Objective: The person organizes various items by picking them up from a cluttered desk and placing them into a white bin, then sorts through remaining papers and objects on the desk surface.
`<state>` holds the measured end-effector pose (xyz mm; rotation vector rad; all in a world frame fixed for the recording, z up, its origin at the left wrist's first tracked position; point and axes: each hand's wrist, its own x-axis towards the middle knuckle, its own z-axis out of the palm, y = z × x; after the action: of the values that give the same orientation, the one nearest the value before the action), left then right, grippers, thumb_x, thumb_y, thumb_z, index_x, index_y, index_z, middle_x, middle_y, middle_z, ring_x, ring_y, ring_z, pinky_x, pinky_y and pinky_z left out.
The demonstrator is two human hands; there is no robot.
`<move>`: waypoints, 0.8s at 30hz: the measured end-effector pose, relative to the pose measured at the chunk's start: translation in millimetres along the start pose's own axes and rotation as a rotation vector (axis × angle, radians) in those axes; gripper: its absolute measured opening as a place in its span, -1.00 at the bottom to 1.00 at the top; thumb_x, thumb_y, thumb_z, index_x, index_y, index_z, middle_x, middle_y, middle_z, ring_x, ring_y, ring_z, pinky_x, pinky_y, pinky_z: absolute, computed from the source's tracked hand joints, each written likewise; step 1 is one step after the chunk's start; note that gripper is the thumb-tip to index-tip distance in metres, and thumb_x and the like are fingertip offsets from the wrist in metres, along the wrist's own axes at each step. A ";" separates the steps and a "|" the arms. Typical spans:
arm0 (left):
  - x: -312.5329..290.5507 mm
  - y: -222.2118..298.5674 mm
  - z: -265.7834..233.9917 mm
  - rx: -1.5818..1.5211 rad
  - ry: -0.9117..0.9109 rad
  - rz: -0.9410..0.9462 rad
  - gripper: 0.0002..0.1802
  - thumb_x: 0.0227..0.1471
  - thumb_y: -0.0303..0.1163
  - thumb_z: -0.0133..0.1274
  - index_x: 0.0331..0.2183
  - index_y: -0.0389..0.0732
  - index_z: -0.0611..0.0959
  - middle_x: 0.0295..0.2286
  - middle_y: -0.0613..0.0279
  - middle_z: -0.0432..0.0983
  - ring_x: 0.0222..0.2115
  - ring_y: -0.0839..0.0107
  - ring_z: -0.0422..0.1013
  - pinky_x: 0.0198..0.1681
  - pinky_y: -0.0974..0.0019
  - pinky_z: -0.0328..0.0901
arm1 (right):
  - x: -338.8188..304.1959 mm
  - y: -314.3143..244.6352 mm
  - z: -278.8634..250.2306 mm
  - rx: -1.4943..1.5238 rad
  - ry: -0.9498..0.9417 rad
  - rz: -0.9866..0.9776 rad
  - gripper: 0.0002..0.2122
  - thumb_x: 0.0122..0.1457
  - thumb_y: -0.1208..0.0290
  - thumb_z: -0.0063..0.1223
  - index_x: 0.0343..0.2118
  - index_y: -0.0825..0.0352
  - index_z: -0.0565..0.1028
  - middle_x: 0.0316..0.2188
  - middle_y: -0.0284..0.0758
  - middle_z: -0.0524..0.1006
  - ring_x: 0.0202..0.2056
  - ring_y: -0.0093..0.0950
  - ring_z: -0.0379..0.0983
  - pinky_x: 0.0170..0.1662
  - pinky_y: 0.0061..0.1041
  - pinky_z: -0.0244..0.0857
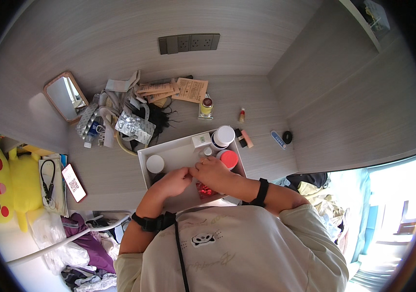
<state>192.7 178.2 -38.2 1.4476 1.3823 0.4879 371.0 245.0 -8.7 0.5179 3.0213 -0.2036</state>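
Note:
My left hand (pixel 175 181) and my right hand (pixel 212 173) meet fingertip to fingertip over an open white box (pixel 176 147). Both look closed in a pinch; whatever is between them is too small or hidden. Left of my left hand, a white round lid (pixel 155 164) stands in the box's corner. Beyond my right hand are a small white-capped bottle (pixel 208 151), a small white carton (pixel 201 140) and a white-lidded jar (pixel 224 136). A red-lidded jar (pixel 229 158) is beside my right knuckles. Something shiny and red (pixel 204 190) lies under my right wrist.
Blister packs (pixel 135 127), cables and paper packets (pixel 191 90) crowd the desk's back left, near a framed mirror (pixel 66 96). A phone (pixel 74 183) lies at left. A yellow-filled bottle (pixel 206 106), small tubes (pixel 247 138) and a black tape ring (pixel 287 137) sit right of these.

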 end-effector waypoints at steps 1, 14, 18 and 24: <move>0.4 0.7 0.1 0.000 -0.023 -0.035 -0.75 0.06 -0.35 -0.07 -0.23 -0.28 0.51 -0.34 -0.03 0.51 -0.31 0.16 0.42 -0.23 0.23 0.31 | -0.2 -0.3 -0.7 -0.004 0.001 0.005 -0.82 -0.01 0.39 -0.02 -0.31 0.27 0.44 -0.36 -0.33 0.50 -0.19 -0.36 0.43 -0.12 -0.43 0.27; 9.5 -11.9 7.5 -0.095 -0.126 0.018 -0.57 0.12 -0.30 -0.07 0.01 -0.26 0.39 -0.12 0.08 0.47 -0.15 0.37 0.39 -0.08 0.35 0.26 | -12.4 19.6 -88.1 0.427 0.372 0.048 -0.86 -0.01 0.35 0.10 -0.35 0.17 0.50 -0.40 -0.33 0.49 -0.29 -0.30 0.45 -0.26 -0.35 0.36; -5.7 19.2 -17.4 -0.054 -0.142 -0.158 -0.55 0.14 -0.32 -0.08 0.04 -0.30 0.37 -0.11 0.07 0.46 -0.13 0.41 0.37 -0.05 0.38 0.24 | -10.5 82.1 -115.4 0.446 0.547 0.262 -0.82 0.00 0.43 0.11 -0.30 0.24 0.47 -0.35 -0.26 0.51 -0.27 -0.23 0.44 -0.20 -0.30 0.33; -36.0 19.3 -24.5 -0.324 -0.004 -0.066 -0.56 0.14 -0.32 -0.07 0.03 -0.28 0.38 -0.18 0.05 0.49 -0.17 0.35 0.42 -0.08 0.36 0.28 | 33.6 169.6 -73.2 0.418 0.282 0.188 -0.58 -0.02 0.53 0.11 -0.03 0.23 0.38 -0.12 -0.12 0.43 -0.14 -0.13 0.39 -0.07 -0.25 0.28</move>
<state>172.4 158.9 0.3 1.1365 1.2767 0.6337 393.0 424.8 40.5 0.9289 3.1722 -0.8250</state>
